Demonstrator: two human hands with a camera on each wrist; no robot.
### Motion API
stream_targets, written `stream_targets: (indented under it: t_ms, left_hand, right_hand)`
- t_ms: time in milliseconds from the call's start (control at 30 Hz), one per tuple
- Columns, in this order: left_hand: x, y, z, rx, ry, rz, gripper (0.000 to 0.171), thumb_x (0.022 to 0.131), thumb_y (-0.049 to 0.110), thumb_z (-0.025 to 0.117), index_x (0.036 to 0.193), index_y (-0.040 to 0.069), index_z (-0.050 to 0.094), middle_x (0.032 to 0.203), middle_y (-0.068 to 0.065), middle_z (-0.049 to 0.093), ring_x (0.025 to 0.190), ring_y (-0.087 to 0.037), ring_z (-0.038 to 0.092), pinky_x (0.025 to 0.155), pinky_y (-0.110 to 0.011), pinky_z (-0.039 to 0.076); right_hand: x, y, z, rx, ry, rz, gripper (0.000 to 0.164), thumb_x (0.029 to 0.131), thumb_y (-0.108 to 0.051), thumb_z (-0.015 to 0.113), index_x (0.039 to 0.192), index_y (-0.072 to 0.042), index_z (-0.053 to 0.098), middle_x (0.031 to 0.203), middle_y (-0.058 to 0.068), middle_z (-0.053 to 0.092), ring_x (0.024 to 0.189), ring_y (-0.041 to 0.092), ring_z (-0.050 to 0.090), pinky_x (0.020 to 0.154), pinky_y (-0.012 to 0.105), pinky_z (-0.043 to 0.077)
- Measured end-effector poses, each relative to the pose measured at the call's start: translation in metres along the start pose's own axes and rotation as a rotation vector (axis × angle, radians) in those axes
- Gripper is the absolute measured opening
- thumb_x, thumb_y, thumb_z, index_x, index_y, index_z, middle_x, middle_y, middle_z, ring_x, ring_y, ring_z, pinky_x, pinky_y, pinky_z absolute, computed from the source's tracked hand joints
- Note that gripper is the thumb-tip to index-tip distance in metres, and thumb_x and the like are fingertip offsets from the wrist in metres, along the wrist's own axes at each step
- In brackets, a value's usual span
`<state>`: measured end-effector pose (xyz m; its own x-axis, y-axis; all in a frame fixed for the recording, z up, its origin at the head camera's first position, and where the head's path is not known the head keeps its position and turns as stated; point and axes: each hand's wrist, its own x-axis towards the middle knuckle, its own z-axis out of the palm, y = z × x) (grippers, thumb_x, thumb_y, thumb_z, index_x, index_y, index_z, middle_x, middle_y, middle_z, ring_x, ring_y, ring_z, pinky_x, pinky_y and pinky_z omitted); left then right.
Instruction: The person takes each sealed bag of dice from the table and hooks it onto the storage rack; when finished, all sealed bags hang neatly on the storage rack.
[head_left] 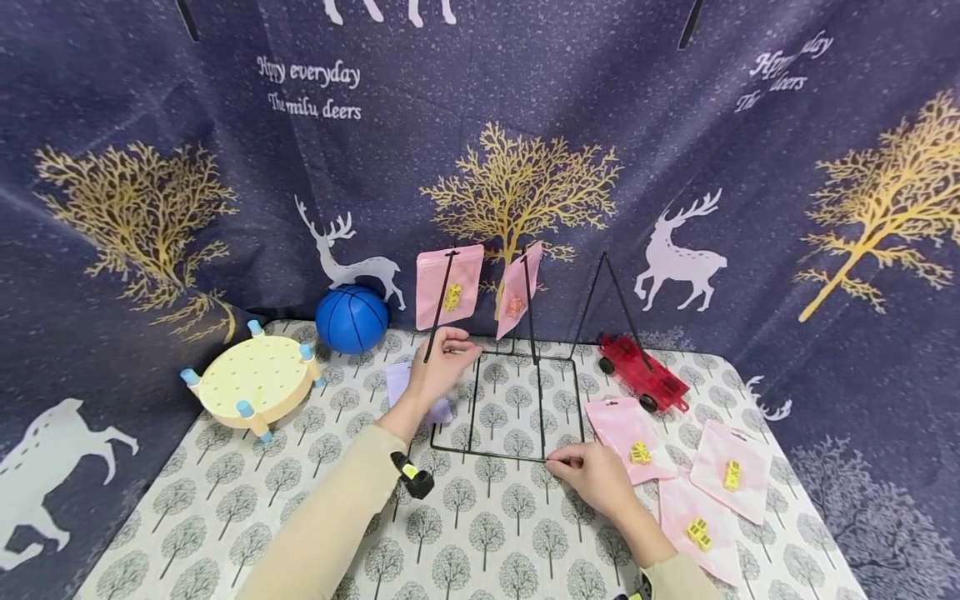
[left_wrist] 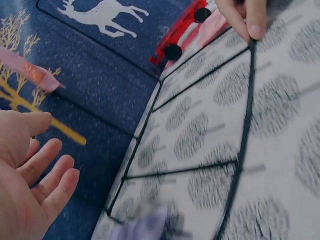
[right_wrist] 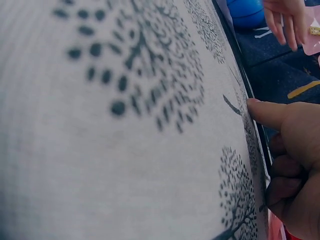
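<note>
A black wire display rack (head_left: 542,408) stands on the patterned cloth, its prongs rising toward the back. From the left prong hangs a pink pouch (head_left: 427,287) with yellow pieces; a second pink pouch (head_left: 517,292) with an orange-red piece hangs from the middle prong. The right-hand prong carries nothing. My left hand (head_left: 447,358) is beside the left prong, below the first pouch, its fingers loosely bent around nothing in the left wrist view. With thumb and fingertips, my right hand (head_left: 596,475) pinches the rack's front bar near its right corner.
Three pink pouches with yellow pieces, one of them a flat pouch (head_left: 615,417), lie right of the rack. A red toy cart (head_left: 645,371) stands behind them. A lavender pouch (head_left: 397,379) is partly behind my left forearm. Farther left are a blue ball (head_left: 352,320) and a cream pegboard stool (head_left: 258,379).
</note>
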<state>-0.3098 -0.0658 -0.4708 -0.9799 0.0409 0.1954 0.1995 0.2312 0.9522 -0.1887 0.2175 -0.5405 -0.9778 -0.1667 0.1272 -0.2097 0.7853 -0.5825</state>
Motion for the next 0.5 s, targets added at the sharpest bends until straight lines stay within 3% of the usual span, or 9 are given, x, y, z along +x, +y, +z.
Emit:
stream_targets:
  t_ms: [233, 300, 500]
  left_hand:
    - [-0.021, -0.007, -0.032, 0.235, 0.062, 0.005, 0.032, 0.083, 0.034, 0.075, 0.106, 0.017, 0.062, 0.096, 0.004, 0.070, 0.084, -0.014, 0.067, 0.079, -0.034, 0.051]
    - [-0.025, -0.010, -0.041, 0.280, 0.080, -0.020, 0.033, 0.082, 0.037, 0.074, 0.107, 0.019, 0.062, 0.098, 0.004, 0.069, 0.085, -0.014, 0.067, 0.080, -0.035, 0.050]
    - [-0.040, -0.019, -0.068, 0.303, 0.113, -0.070, 0.034, 0.082, 0.036, 0.074, 0.109, 0.020, 0.061, 0.103, 0.001, 0.068, 0.090, -0.018, 0.066, 0.083, -0.039, 0.048]
  right_hand:
    - [-0.001, -0.001, 0.000, 0.006, 0.005, 0.013, 0.008, 0.079, -0.036, 0.078, 0.085, -0.038, 0.074, 0.049, -0.014, 0.043, 0.046, 0.005, 0.036, 0.050, 0.025, 0.035]
    - [-0.002, -0.001, 0.000, 0.008, 0.010, 0.011, 0.007, 0.079, -0.036, 0.078, 0.085, -0.037, 0.074, 0.049, -0.014, 0.043, 0.045, 0.004, 0.036, 0.050, 0.025, 0.035]
    - [-0.002, 0.000, 0.001, 0.006, 0.021, -0.001, 0.008, 0.078, -0.036, 0.077, 0.085, -0.037, 0.074, 0.048, -0.014, 0.043, 0.045, 0.004, 0.036, 0.049, 0.025, 0.035]
